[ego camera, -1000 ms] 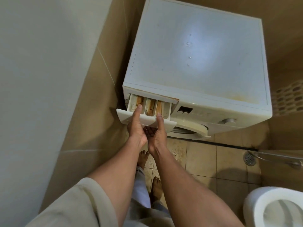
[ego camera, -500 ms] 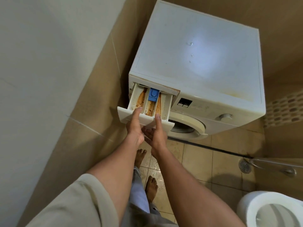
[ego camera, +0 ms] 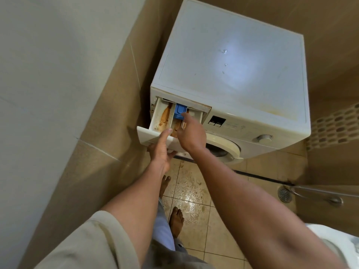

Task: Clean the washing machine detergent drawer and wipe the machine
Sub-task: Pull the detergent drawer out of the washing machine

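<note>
A white front-loading washing machine [ego camera: 233, 61] stands in the corner. Its detergent drawer [ego camera: 161, 117] is pulled far out at the upper left of the front, with orange-brown grime in its compartments and a blue insert [ego camera: 179, 111] in the middle one. My left hand [ego camera: 162, 150] grips the drawer's white front panel from below, thumb on its top edge. My right hand [ego camera: 191, 133] reaches over the drawer, fingers spread, with a fingertip at the blue insert; it holds nothing.
A tiled wall [ego camera: 68, 94] runs close along the left of the machine. The wet tiled floor [ego camera: 192, 197] shows my bare feet. A floor drain [ego camera: 284, 194] and a metal hose lie at the right, a toilet [ego camera: 342, 247] at the lower right.
The drawer has slid further out, exposing the blue insert. My right hand let go of the front panel and moved up over the compartments. My left hand still holds the panel.
</note>
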### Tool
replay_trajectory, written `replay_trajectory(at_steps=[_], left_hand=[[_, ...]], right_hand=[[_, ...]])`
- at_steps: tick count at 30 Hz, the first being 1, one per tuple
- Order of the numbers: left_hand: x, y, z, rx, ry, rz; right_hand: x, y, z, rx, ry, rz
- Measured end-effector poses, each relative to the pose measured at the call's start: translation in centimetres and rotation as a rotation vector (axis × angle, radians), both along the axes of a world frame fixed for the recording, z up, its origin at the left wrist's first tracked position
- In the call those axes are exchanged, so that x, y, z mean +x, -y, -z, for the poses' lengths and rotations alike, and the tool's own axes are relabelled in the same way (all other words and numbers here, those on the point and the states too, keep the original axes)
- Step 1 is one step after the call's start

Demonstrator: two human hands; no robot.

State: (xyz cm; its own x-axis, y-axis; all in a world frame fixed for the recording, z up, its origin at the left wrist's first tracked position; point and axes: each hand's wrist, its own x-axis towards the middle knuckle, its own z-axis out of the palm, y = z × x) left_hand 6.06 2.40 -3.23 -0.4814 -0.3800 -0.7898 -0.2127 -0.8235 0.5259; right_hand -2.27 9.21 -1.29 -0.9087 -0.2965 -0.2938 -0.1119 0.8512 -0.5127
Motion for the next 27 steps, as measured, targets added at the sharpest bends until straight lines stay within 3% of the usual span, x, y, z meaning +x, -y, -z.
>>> replay_trajectory(at_steps=[9,19,27], left_hand=[[-0.2,0.5,1.3,-0.005,0.025,0.056],[0.3,1.3,1.1,-0.014,0.039,0.143],[6.4,0.7,1.0,0.083,0.043,0.17]], right_hand=[[-2.1,1.9,1.4,0.291,0.053,-0.209],[-1.1,2.5,1.5,0.224,0.07,-0.17],[6.9,0.8,1.6,0.119,0.074,-0.068]])
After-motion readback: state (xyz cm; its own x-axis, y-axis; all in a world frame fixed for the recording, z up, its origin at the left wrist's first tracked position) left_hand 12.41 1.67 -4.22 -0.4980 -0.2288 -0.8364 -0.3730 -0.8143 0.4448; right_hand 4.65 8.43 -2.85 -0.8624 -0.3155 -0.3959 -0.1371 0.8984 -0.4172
